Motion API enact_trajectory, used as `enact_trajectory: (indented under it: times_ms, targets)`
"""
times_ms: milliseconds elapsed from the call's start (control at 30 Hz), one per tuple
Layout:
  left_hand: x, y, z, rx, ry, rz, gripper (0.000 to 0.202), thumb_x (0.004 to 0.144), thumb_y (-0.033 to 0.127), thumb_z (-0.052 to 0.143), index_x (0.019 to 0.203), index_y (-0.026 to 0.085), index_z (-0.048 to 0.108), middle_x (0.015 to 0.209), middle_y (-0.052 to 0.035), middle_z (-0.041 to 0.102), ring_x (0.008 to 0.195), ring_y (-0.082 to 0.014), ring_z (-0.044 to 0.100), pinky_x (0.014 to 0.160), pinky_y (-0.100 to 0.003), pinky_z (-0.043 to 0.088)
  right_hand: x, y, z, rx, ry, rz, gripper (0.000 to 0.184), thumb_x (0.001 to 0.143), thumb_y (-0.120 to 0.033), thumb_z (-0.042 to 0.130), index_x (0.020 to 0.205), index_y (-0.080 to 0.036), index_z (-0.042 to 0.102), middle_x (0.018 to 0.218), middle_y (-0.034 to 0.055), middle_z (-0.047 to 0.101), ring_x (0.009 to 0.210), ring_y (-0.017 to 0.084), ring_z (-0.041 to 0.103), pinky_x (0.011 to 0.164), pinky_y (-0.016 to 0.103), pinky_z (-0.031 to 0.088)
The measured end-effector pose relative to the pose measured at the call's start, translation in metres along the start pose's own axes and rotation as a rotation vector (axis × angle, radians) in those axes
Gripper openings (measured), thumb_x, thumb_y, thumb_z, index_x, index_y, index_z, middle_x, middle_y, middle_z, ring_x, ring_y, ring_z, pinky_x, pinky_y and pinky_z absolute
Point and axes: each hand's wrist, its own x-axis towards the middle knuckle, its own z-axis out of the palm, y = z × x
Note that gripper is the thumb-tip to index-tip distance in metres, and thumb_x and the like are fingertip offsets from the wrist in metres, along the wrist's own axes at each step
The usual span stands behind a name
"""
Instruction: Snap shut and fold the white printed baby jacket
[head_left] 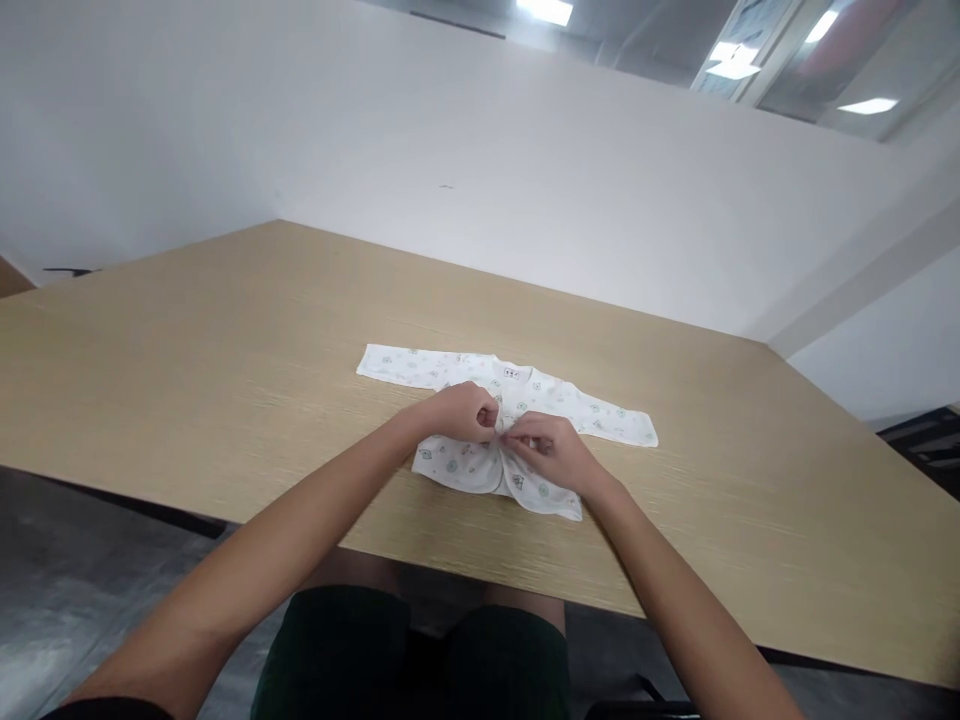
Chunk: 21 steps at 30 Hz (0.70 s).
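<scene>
A small white baby shirt [544, 397] with a scattered print lies spread on the table, its sleeves stretched out to both sides and its neckline away from me. Down its middle runs a front opening, whose lower edges part slightly at the hem. My left hand [466, 411] is closed, pinching the fabric at the middle of the front. Right beside it, my right hand [551, 446] pinches the other front edge between thumb and fingers. The fingertips of both hands nearly meet there. Whatever fastener lies between them is hidden.
The wide wooden table [225, 370] reaches to a white wall [420, 150] at the back, with glass panels above it. My legs [412, 640] are below the table's near edge. A dark slatted object [926, 445] stands beyond the right edge.
</scene>
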Motion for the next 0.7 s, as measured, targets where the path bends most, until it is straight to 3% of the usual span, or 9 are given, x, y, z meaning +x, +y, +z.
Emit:
enact_trajectory:
  times_ms: [100,200,300,400,467,600,700]
  targets:
    - [-0.001,-0.002,-0.001,0.047,-0.033,-0.003,0.01,0.074,0.03,0.069,0.078,0.021,0.071,0.082,-0.0001,0.07,0.074,-0.0143,0.058,0.067,-0.029,0.04,-0.001,-0.002,0.0,-0.027,-0.081,-0.015,0.02,0.101,-0.032,0.065,0.098,-0.025,0.084,0.096,0.0042,0.071,0.08,0.014,0.063,0.068,0.03,0.046]
    - [-0.001,-0.005,-0.003,0.042,-0.039,-0.016,0.015,0.076,0.034,0.07,0.075,0.02,0.068,0.079,-0.0007,0.068,0.071,-0.014,0.056,0.066,-0.029,0.038,-0.001,-0.004,-0.004,-0.002,-0.123,-0.009,0.02,0.102,-0.034,0.065,0.107,-0.028,0.084,0.102,0.0048,0.072,0.085,0.016,0.065,0.07,0.031,0.049]
    - [-0.001,-0.01,-0.011,-0.037,0.075,-0.036,0.016,0.082,0.035,0.067,0.078,0.019,0.068,0.081,-0.002,0.069,0.074,-0.015,0.059,0.067,-0.029,0.041,-0.003,0.006,-0.021,0.076,-0.014,0.047,0.024,0.1,-0.036,0.067,0.119,-0.03,0.081,0.111,0.0062,0.073,0.097,0.019,0.068,0.078,0.034,0.054]
    - [-0.002,-0.023,-0.023,-0.002,0.35,-0.092,0.021,0.088,0.035,0.062,0.098,0.019,0.072,0.106,-0.0065,0.072,0.101,-0.0212,0.065,0.088,-0.034,0.048,-0.009,0.037,-0.048,-0.014,0.288,0.135,0.026,0.1,-0.039,0.066,0.114,-0.024,0.081,0.118,0.0101,0.073,0.109,0.024,0.068,0.094,0.042,0.054]
    - [-0.003,-0.038,-0.03,0.074,0.447,-0.156,0.031,0.093,0.038,0.057,0.114,0.019,0.071,0.126,-0.0089,0.069,0.119,-0.0256,0.062,0.104,-0.041,0.046,-0.015,0.065,-0.067,-0.155,0.382,0.183,0.031,0.099,-0.042,0.062,0.114,-0.02,0.08,0.121,0.012,0.073,0.115,0.027,0.066,0.103,0.047,0.05]
    - [-0.011,-0.077,-0.035,0.185,0.425,-0.339,0.048,0.098,0.043,0.049,0.139,0.021,0.06,0.154,-0.0108,0.055,0.143,-0.0294,0.048,0.12,-0.051,0.035,-0.03,0.114,-0.093,-0.475,0.419,0.432,0.041,0.092,-0.04,0.059,0.122,-0.019,0.078,0.13,0.0114,0.071,0.129,0.034,0.057,0.117,0.056,0.038]
    - [-0.019,-0.101,-0.035,0.28,0.373,-0.402,0.053,0.099,0.046,0.043,0.144,0.022,0.057,0.158,-0.0101,0.051,0.149,-0.0312,0.041,0.123,-0.054,0.03,-0.039,0.129,-0.103,-0.558,0.374,0.629,0.041,0.092,-0.042,0.056,0.12,-0.024,0.079,0.125,0.009,0.072,0.13,0.036,0.055,0.115,0.059,0.036]
